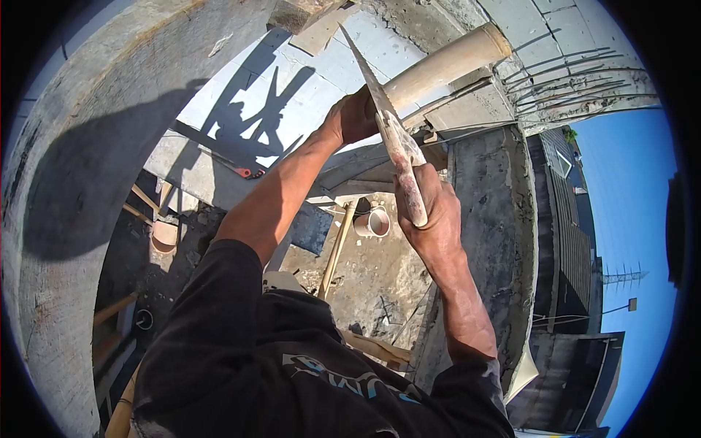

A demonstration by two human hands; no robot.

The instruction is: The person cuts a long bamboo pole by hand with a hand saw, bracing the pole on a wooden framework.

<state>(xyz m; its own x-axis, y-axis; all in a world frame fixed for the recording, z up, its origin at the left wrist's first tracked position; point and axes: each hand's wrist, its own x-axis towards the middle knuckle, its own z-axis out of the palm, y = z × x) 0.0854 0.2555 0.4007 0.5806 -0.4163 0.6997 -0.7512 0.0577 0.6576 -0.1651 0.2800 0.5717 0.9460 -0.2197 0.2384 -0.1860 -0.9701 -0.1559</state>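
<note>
My right hand (431,201) is wrapped round the worn, pale handle of a handsaw (398,142). The saw's tapering toothed blade points up and away to the left, lying across the near part of a dusty tan pipe (453,62). To the left of the blade, my left hand (356,117) is closed round the pipe's near end, its fingers partly in shadow. From there the pipe slants up to the right, toward a concrete edge. Whether the teeth have cut into the pipe cannot be seen.
A tool with a red-and-black handle (247,173) lies on the ledge below my left forearm. Curved concrete (58,292) rises at left; bare steel rods (569,66) stick out at upper right. Far below are a bucket (372,222), a wooden pole (338,248) and a container (164,237).
</note>
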